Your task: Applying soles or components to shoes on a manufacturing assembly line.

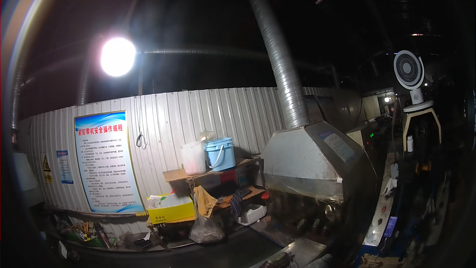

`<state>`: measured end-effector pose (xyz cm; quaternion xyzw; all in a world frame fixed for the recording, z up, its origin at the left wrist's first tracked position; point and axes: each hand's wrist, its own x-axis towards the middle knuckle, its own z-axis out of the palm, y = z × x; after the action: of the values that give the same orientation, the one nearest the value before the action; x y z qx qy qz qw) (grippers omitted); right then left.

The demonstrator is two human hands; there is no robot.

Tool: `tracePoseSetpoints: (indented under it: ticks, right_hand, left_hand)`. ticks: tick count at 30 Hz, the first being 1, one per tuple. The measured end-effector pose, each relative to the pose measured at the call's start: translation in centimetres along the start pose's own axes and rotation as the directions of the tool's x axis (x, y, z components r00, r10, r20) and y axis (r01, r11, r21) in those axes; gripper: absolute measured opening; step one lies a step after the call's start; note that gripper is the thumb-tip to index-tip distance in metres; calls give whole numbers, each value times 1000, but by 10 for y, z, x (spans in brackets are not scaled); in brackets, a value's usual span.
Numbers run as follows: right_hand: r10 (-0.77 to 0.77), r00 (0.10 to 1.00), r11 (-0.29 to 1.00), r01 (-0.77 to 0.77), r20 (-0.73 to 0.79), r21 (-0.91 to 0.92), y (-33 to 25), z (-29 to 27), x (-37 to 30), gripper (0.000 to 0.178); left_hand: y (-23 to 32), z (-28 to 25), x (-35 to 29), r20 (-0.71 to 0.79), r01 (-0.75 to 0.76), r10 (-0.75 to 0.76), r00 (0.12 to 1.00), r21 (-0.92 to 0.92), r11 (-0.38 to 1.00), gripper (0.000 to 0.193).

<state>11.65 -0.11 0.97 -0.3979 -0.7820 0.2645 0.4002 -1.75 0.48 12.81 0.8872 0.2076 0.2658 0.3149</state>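
Observation:
Neither of my hands shows in the head view, and no forearm comes in from the lower edge. Nearest the bottom middle is a flat metal plate (303, 252), with dark shapes beside it that I cannot make out. Behind it stands a grey metal hood (305, 161) with a ribbed duct (280, 54) rising from its top. Left of the hood, a wooden shelf (173, 174) carries a light blue bucket (221, 155) and a whitish plastic container (193, 159). Below them sit a yellow box (172, 209), a tan cloth (205, 201) and a clear plastic bag (207, 231).
A corrugated white wall (153, 134) runs behind, bearing a large blue-and-white poster (107, 164). A bright lamp (118, 56) glows above. On the right, a white fan (409, 69) tops a stand by a long narrow bench (379, 223). Loose tools (89, 231) lie at lower left.

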Motion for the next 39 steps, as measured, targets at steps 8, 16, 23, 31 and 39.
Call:
tracePoseSetpoints:
  ticks: [8,16,23,31,39]
  right_hand:
    - [-4,1000,982,4,2,190,6,-13,27,12]
    - [31,999,926,-38,23,377,12,-14,27,11]
    - [96,992,823,-128,88,554,13,7,2,10]
    - [-47,999,732,16,26,681,-22,11,-23,11]
    - [-42,953,941,-63,300,333,-42,-14,-21,25]
  left_hand:
    - [-5,-28,40,61,-123,116,991,109,986,59]
    - [-12,-38,66,142,-234,212,967,161,959,60]
    - [-29,-28,65,207,-283,249,946,156,946,61]
    - [-56,-4,50,293,-330,284,913,118,937,62]
    - [-78,0,42,276,-360,313,909,141,922,64]
